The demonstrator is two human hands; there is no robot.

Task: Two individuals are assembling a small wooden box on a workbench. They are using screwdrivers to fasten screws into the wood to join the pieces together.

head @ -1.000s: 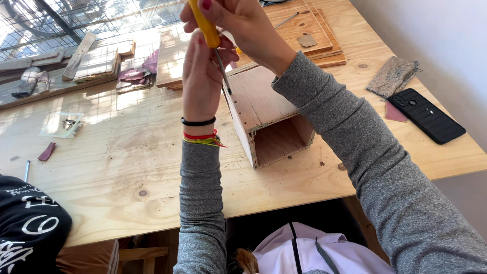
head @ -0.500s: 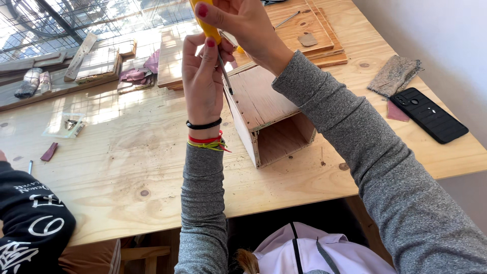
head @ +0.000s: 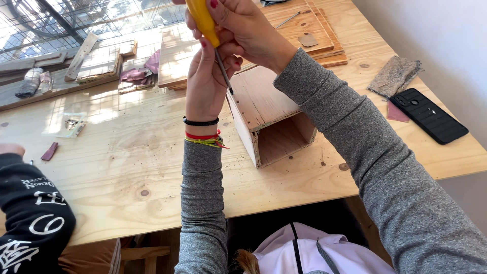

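Open wooden box sits mid-frame on the table, w/ both hands above it at top centre. Phone lies at right edge, cloth scrap just behind it. Stacked boards at top; wood offcuts upper left. Another person's sleeve lower left.
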